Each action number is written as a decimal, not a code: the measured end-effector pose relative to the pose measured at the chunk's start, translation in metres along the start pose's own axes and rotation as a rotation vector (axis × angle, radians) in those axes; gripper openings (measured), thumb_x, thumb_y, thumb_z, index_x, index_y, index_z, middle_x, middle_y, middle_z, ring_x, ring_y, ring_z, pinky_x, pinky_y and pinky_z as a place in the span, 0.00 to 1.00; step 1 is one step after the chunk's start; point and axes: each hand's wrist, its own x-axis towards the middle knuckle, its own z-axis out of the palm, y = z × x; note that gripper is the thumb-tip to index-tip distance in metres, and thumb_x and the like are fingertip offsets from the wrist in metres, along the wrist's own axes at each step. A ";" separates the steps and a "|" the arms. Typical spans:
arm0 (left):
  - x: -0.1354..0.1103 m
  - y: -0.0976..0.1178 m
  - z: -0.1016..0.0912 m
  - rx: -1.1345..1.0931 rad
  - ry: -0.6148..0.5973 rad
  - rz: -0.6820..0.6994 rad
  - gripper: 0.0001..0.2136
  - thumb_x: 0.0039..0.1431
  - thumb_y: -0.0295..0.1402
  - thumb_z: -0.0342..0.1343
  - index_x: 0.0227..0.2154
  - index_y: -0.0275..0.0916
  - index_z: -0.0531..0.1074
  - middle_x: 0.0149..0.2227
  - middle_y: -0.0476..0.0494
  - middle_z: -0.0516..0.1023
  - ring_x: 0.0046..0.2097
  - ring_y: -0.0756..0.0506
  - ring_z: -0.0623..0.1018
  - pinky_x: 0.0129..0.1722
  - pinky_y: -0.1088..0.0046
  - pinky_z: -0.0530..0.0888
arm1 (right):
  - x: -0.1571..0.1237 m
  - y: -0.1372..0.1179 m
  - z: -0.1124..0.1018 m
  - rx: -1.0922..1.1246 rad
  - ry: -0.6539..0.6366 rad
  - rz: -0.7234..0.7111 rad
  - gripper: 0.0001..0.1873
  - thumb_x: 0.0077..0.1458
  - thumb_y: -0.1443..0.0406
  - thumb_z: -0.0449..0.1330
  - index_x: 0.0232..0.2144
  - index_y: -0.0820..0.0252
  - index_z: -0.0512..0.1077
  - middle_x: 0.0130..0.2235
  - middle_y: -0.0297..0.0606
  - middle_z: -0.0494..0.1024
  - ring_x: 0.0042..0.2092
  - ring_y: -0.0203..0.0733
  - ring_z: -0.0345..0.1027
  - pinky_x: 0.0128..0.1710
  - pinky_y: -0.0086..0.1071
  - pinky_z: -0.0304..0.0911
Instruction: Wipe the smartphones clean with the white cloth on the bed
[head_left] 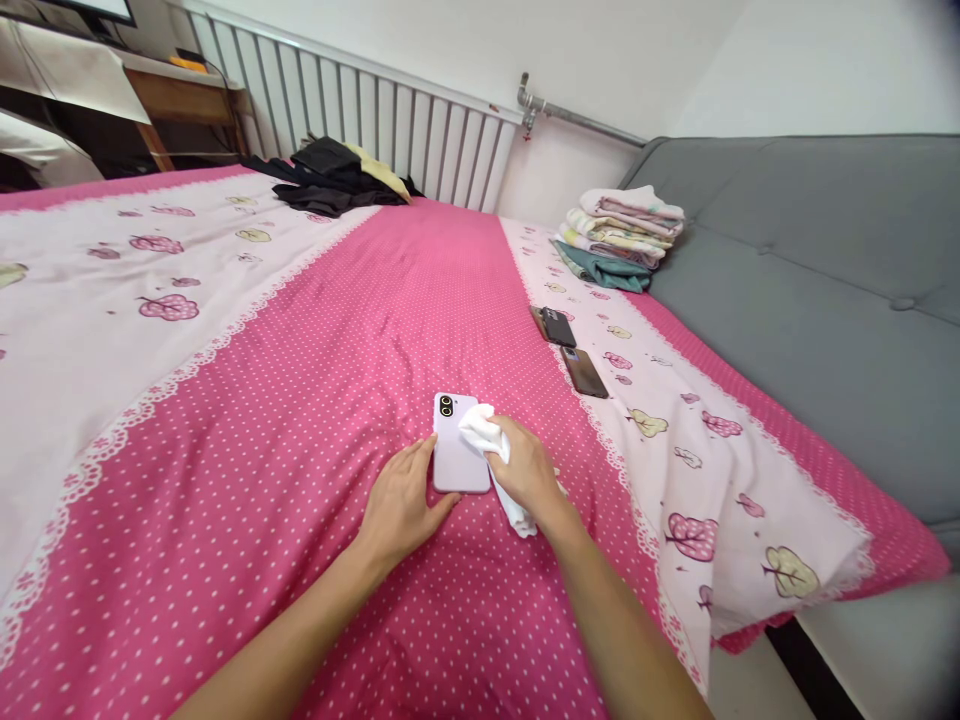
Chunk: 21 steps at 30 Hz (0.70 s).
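Note:
A pale lilac phone (454, 450) lies camera side up on the pink dotted bedspread (300, 450). My left hand (401, 503) rests against its lower left edge, fingers lying along the side and steadying it. My right hand (529, 470) is closed on a crumpled white cloth (484, 432) that presses on the phone's right side, with the cloth's tail hanging out below the palm.
Two dark phones (559, 327) (584, 372) lie further right on the bed. A stack of folded towels (621, 236) sits at the far right by a grey sofa (810, 300). Dark clothes (334, 178) lie at the far edge before a white radiator (390, 120).

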 end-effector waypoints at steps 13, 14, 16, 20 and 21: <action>0.000 0.000 0.001 0.000 0.000 0.000 0.30 0.54 0.42 0.56 0.57 0.34 0.56 0.53 0.31 0.72 0.54 0.35 0.72 0.53 0.53 0.70 | -0.001 0.000 0.000 0.003 0.002 -0.004 0.23 0.50 0.71 0.56 0.50 0.60 0.68 0.48 0.43 0.75 0.48 0.48 0.69 0.50 0.36 0.62; 0.000 0.000 0.001 0.000 0.000 -0.001 0.30 0.54 0.42 0.56 0.56 0.34 0.56 0.53 0.30 0.72 0.54 0.35 0.72 0.53 0.53 0.70 | -0.001 0.000 0.000 0.004 0.001 -0.005 0.22 0.50 0.71 0.56 0.50 0.60 0.68 0.49 0.43 0.75 0.48 0.48 0.69 0.50 0.36 0.62; 0.000 0.000 0.001 0.002 0.000 -0.004 0.30 0.54 0.42 0.56 0.56 0.33 0.57 0.53 0.30 0.72 0.54 0.35 0.73 0.53 0.53 0.70 | 0.000 0.001 0.000 0.006 0.001 -0.008 0.22 0.50 0.71 0.56 0.50 0.60 0.68 0.49 0.43 0.75 0.48 0.48 0.68 0.50 0.36 0.62; 0.000 0.001 0.000 0.005 0.003 -0.007 0.30 0.54 0.42 0.56 0.56 0.33 0.57 0.53 0.30 0.72 0.54 0.35 0.73 0.53 0.53 0.70 | 0.000 0.002 0.001 0.012 0.001 -0.012 0.23 0.50 0.71 0.56 0.50 0.61 0.68 0.49 0.43 0.75 0.49 0.48 0.68 0.51 0.36 0.61; 0.000 0.001 0.000 0.006 0.003 -0.007 0.30 0.54 0.42 0.56 0.56 0.33 0.57 0.53 0.30 0.72 0.54 0.35 0.73 0.53 0.53 0.70 | 0.000 0.002 0.001 0.013 0.001 -0.012 0.23 0.50 0.71 0.56 0.50 0.60 0.68 0.48 0.43 0.75 0.49 0.48 0.68 0.51 0.36 0.61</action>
